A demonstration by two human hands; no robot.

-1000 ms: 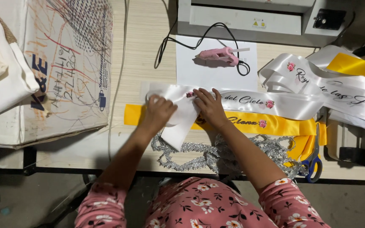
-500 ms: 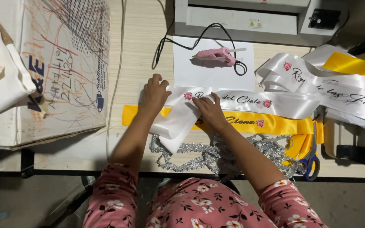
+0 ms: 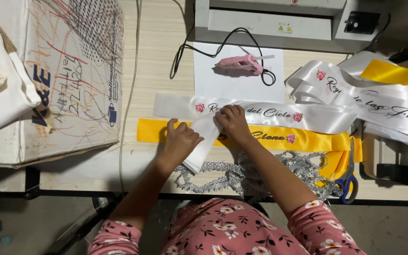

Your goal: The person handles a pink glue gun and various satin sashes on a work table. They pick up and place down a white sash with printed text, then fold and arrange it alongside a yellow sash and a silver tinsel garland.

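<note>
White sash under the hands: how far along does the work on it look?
Done: the white sash already carries script lettering and rose prints and lies flat over a yellow sash. In hand: the left hand and right hand press a folded white strip across it. Left, by the look of it: the pink glue gun, silver trim and scissors lie untouched.

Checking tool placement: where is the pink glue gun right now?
In the head view, the pink glue gun lies on a white paper sheet at top centre, beyond both hands, just before the grey machine.
</note>
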